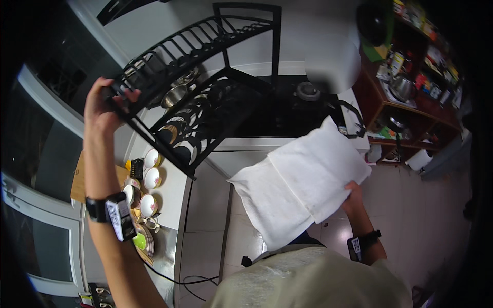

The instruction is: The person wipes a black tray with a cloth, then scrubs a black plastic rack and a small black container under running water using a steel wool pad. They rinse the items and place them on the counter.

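My left hand (pixel 111 104) grips the near left end of a black metal dish rack (pixel 165 140), which stands tilted in the view above the counter and stove. The rack has a slotted upper tier and a lower tier with curved dividers. On the right, my right hand (pixel 352 198) holds the edge of a white cloth (pixel 300 177), which spreads out in front of my body with a seam across it. The fingers of my right hand are partly hidden by the cloth. Metal bowls (pixel 174 96) show behind the rack.
Flowered bowls (pixel 152 178), stacked plates (pixel 146 240) and a wooden cutting board (pixel 79 181) lie on the left counter. A black gas stove (pixel 308 92) sits beyond the cloth. A wooden shelf unit (pixel 379 96) with a metal kettle (pixel 401 86) stands right. A black cable (pixel 165 278) hangs near my left arm.
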The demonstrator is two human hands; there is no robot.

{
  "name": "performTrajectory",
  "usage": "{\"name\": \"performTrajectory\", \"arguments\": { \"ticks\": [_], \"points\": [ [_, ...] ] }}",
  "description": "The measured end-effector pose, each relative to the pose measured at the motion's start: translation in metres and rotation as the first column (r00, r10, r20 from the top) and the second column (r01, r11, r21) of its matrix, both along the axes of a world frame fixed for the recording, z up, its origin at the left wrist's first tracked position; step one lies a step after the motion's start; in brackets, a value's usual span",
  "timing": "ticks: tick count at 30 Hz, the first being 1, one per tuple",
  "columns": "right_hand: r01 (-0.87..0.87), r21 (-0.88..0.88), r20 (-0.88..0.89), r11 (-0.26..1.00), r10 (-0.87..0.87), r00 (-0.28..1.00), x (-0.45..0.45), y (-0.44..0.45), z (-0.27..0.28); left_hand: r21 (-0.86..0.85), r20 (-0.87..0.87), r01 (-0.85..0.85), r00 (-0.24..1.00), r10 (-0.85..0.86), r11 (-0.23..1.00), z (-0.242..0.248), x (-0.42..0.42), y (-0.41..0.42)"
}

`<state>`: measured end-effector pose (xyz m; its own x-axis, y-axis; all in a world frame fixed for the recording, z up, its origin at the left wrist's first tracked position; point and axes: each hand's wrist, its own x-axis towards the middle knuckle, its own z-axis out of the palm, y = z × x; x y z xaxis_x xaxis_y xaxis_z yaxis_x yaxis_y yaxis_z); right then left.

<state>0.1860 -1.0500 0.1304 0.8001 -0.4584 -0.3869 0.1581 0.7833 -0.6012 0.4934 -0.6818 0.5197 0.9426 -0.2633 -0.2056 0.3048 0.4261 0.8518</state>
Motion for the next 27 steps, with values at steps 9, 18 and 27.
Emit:
{"name": "performTrajectory", "arguments": {
  "ticks": [9, 18, 27],
  "points": [
    [0.106, -0.004, 0.002, 0.994, -0.106, 0.994, -0.093, -0.027, 0.002, -0.001, -0.202, 0.194, 0.961, -0.190, 0.981, -0.059, 0.037, -0.106],
    [-0.032, 0.074, 0.120, 0.997, 0.023, 0.993, -0.055, -0.088, 0.000, 0.008, -0.173, 0.074, 0.982, -0.072, 0.997, -0.089, 0.027, -0.149],
    [-0.155, 0.129, 0.022, 0.979, 0.153, 0.988, -0.011, -0.089, -0.028, 0.113, -0.078, 0.054, 0.996, -0.045, 0.992, -0.115, 0.037, -0.140]
  ]
}}
